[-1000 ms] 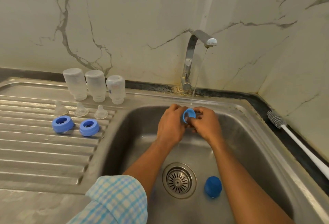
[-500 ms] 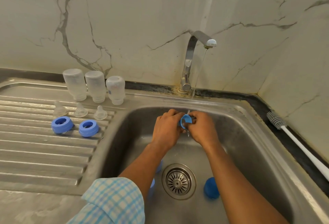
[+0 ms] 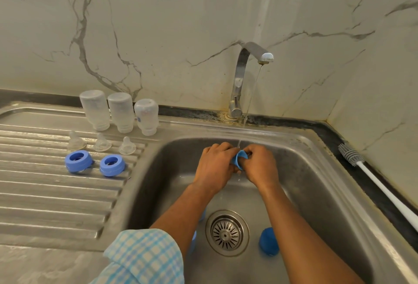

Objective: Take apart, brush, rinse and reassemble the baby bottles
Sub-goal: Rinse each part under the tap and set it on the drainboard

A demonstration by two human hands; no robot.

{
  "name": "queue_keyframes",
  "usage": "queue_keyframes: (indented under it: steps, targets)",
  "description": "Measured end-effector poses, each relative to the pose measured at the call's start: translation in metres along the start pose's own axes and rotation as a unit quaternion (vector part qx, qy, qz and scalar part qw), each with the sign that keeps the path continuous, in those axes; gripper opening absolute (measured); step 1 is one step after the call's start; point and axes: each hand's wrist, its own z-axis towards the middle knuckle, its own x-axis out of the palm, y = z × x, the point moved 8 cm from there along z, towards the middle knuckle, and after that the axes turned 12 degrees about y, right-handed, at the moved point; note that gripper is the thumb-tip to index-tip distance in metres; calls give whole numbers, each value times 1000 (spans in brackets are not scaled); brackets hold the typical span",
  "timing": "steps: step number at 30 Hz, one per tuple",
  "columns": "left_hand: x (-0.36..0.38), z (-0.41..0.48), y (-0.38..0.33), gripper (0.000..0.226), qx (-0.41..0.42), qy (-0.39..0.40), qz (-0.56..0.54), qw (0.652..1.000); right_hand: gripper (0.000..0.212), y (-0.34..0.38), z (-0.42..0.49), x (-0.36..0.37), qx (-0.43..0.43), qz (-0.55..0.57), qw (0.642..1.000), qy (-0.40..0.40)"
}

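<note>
Right now I have both grips together under the tap (image 3: 243, 73): the left grip (image 3: 213, 166) and the right grip (image 3: 260, 166) each pinch the blue ring (image 3: 239, 156) in the thin water stream (image 3: 250, 103), over the sink (image 3: 316, 193). Three clear bottles (image 3: 121, 112) stand upside down on the draining board (image 3: 45, 193), with three teats (image 3: 101, 143) and two more rings (image 3: 112, 165) in front of them. A blue cap (image 3: 268, 244) lies by the drain (image 3: 226, 233), and the brush (image 3: 352, 155) rests on the desk at right.
</note>
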Motion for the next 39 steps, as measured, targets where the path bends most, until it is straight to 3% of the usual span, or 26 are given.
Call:
queue_keyframes:
  steps: [3,9,18,21,24,27,33,39]
  targets:
    - [-2,2,-7,43,18,-1,11,1000,10,0,1,-2,-6,1,1000,4]
    - [-5,-8,17,37,-46,-19,-55,997,25,3,1,13,-6,169,981,99]
    - [-5,-5,9,30,-58,-40,-98,993,18,2,2,15,-6,251,963,99]
    - [-6,-4,8,32,-56,-48,-102,992,19,1,3,12,-5,225,971,82]
    - [-1,-2,14,45,-97,-38,-213,972,12,-8,7,4,7,234,972,38]
    - [8,2,17,37,-111,-18,-296,949,21,-12,10,-1,1,240,971,18]
    - [12,3,26,18,-112,-15,-345,932,30,-5,8,-1,-36,257,965,44]
    - [21,1,41,29,-107,-1,-321,941,15,2,8,-3,-61,238,968,43]
